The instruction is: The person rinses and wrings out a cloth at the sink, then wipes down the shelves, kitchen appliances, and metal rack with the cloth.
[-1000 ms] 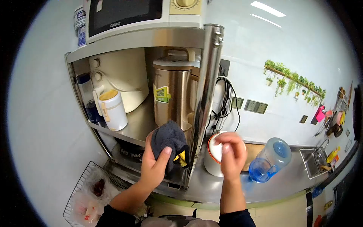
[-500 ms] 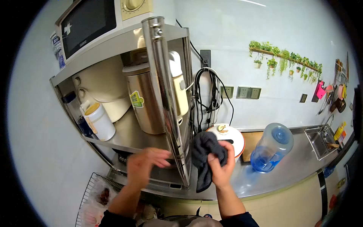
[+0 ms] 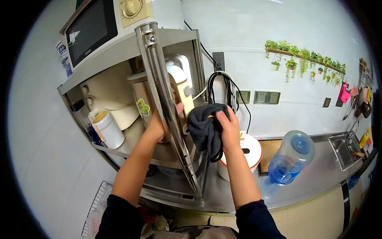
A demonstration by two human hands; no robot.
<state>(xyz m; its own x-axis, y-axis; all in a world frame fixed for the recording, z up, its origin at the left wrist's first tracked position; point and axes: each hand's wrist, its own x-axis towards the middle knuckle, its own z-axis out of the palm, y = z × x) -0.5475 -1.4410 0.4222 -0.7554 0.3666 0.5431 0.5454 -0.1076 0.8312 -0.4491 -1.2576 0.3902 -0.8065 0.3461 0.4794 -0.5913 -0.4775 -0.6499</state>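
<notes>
My left hand (image 3: 158, 124) reaches into the middle shelf level, against the brown metallic appliance (image 3: 142, 93) and partly behind the steel post (image 3: 165, 91). The post hides most of its fingers, so its grip cannot be made out. A dark grey cloth (image 3: 205, 127) with a yellow edge is bunched in my right hand (image 3: 227, 129), just right of the post. Beside the cloth, inside the shelf, stands a cream and white appliance (image 3: 183, 93). Below my right hand is a white lidded pot (image 3: 250, 149) with an orange rim.
A microwave (image 3: 93, 32) tops the rack. A white canister (image 3: 108, 129) and a large cream appliance (image 3: 113, 93) share the middle shelf. Black cables (image 3: 217, 85) hang by the wall. The blue water bottle (image 3: 291, 157), a board (image 3: 270, 153) and the sink (image 3: 345, 149) are to the right.
The cloth has passed from my left hand to my right and risen toward the cream and white appliance. My left hand has moved up into the shelf. The view has swung right.
</notes>
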